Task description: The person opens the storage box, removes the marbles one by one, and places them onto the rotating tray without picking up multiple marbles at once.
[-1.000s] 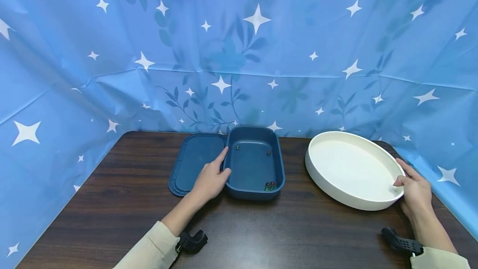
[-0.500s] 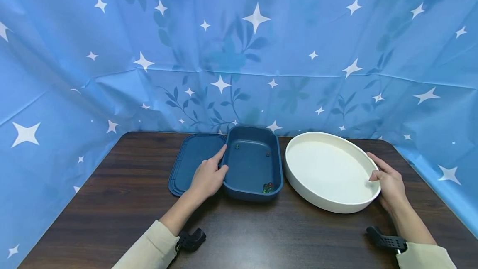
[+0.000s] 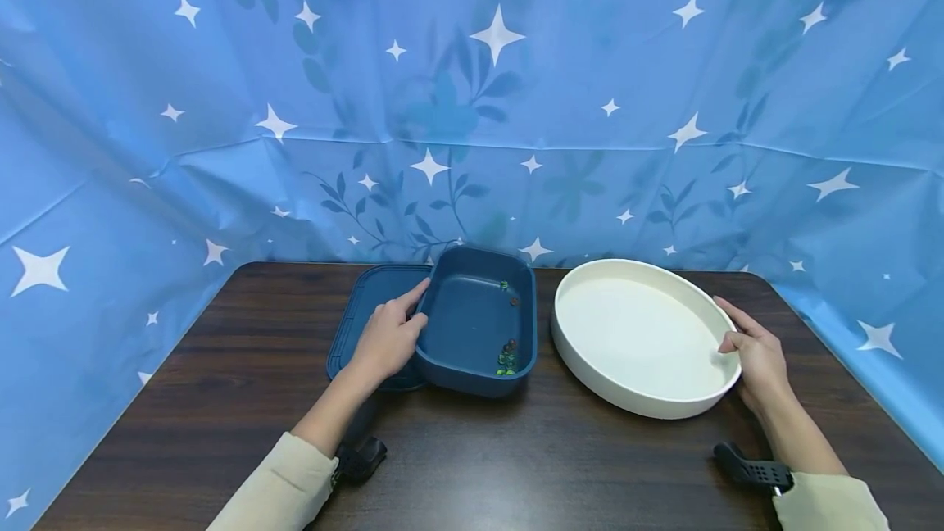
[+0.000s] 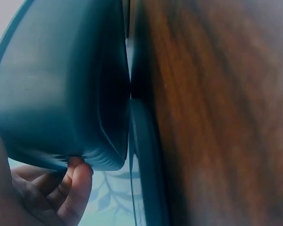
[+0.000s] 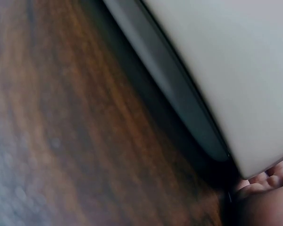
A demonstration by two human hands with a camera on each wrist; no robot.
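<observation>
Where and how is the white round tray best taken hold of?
The white round tray is probably best pinched at its right-hand wall, coming from the right: the wall stands up all round, and the blue box stands close on the left. The right hand has its grip there, thumb inside.
</observation>
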